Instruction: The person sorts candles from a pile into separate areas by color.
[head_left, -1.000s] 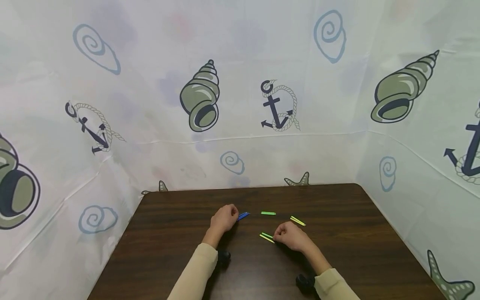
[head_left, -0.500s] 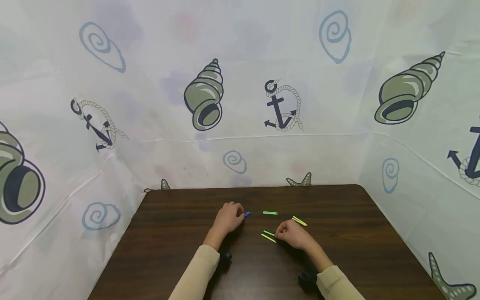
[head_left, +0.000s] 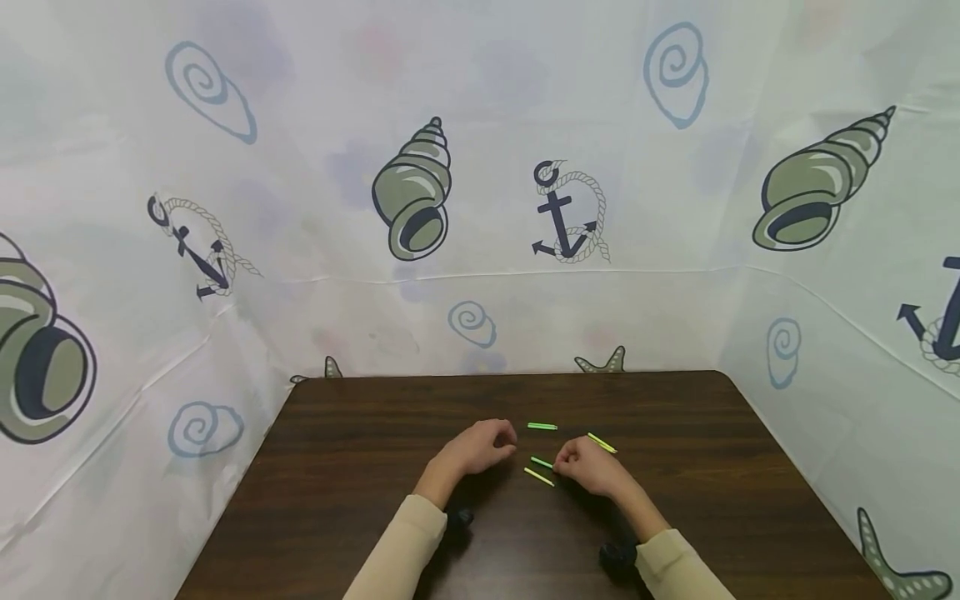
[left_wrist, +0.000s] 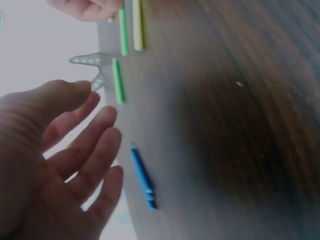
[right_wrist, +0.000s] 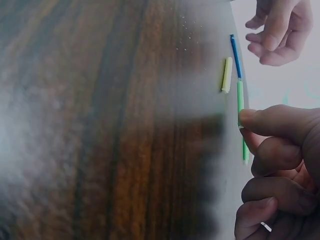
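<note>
My left hand (head_left: 480, 446) hovers over the table with relaxed, slightly bent fingers and holds nothing. In the left wrist view, blue sticks (left_wrist: 143, 176) lie on the table beyond its fingers; in the head view this hand hides them. My right hand (head_left: 592, 467) pinches one end of a thin green stick (head_left: 542, 462) between thumb and finger. A yellow stick (head_left: 539, 477) lies just in front of that green one, apart from it. The right wrist view has the green stick (right_wrist: 240, 100) at the thumb tip, with a blue stick (right_wrist: 235, 55) beyond its far end.
A pair of green sticks (head_left: 542, 426) lies farther back on the dark wooden table (head_left: 345, 467). Yellow sticks (head_left: 602, 442) lie just behind the right hand. Printed white cloth (head_left: 487, 208) surrounds the table's back and sides.
The left hand has moved right and come nearer, off the blue sticks. The right hand keeps its pinch, and the gap between its green stick and the yellow one has widened.
</note>
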